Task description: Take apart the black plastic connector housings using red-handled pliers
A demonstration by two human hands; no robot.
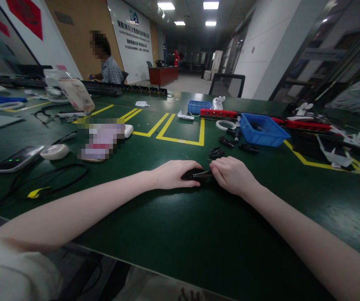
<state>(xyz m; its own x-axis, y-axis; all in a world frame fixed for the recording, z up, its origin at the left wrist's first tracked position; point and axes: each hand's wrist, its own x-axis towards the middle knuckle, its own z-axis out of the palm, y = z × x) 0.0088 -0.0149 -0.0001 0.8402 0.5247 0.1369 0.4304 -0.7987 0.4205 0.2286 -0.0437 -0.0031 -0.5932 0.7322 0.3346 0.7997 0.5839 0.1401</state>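
Note:
My left hand (180, 173) is closed round a small black part (193, 174) with a thin, shiny edge along it, thumb below and fingers above. From the other side my right hand (231, 174) pinches the right end of this part, its fingers curled inward. What kind of part it is I cannot make out. Just beyond my right hand lies a black piece (216, 152) on the green table (180, 225). Farther back are more dark pieces (226, 142), near a blue bin (263, 131) with something dark in it.
A white ring of tape (225, 125), a smaller blue bin (198, 107) and red strips (219, 113) stand at the back. To the left lie a blurred-out phone (103, 142), a white device (17, 159), a round white case (54, 152) and black cables (70, 186). Another person (111, 69) sits behind.

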